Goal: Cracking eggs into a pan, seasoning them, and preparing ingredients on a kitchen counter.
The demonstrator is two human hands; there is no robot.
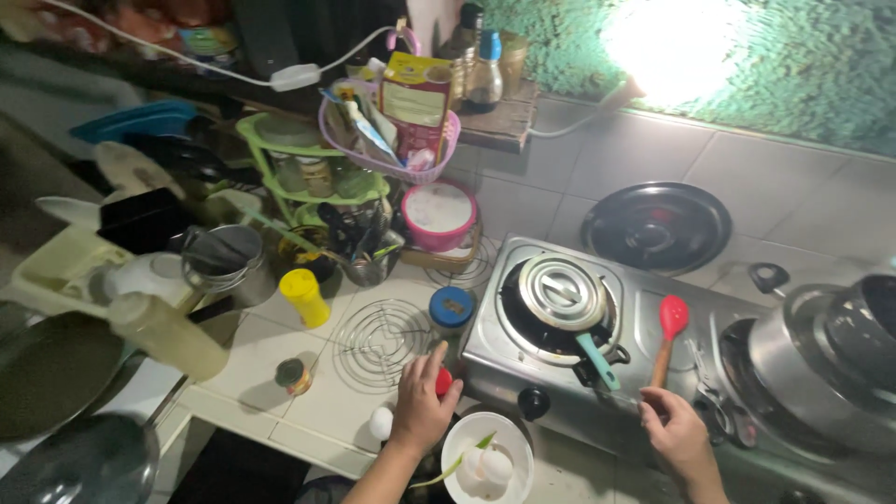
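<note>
Nearest the camera, a white round bowl [486, 457] holding two pale eggs and a green sprig, right at the front edge of the tiled worktop [317, 401]. Just left of it, a lone white egg [380, 423] loose on the tiles, free to roll off the edge if nudged by the wrist above. Left hand [423, 403] knuckles up, forearm rising from the bottom of frame, grip clamped over a small red-capped item [444, 381]; what lies beneath the cap hidden by the fingers. Right hand [674, 431] palm down, fingers curled, grip pinched on the wooden end of a red-headed spatula with a wooden handle [666, 338], head angled up and away across the steel two-burner gas stove [597, 364]. Risk here, as a judgement: spatula head swinging into the teal handle of the small lidded steel saucepan [564, 299] on the left burner, tipping it. Beside the left hand, a blue-lidded glass jar [452, 310] and a round wire trivet [381, 338], both within knocking range. Further left, a yellow plastic bottle [305, 297] and a small tin [294, 375]. On the right burner, a large steel pot [812, 364]. Behind, a pink tub [439, 215] and a black round lid [656, 227] against the wall.
</note>
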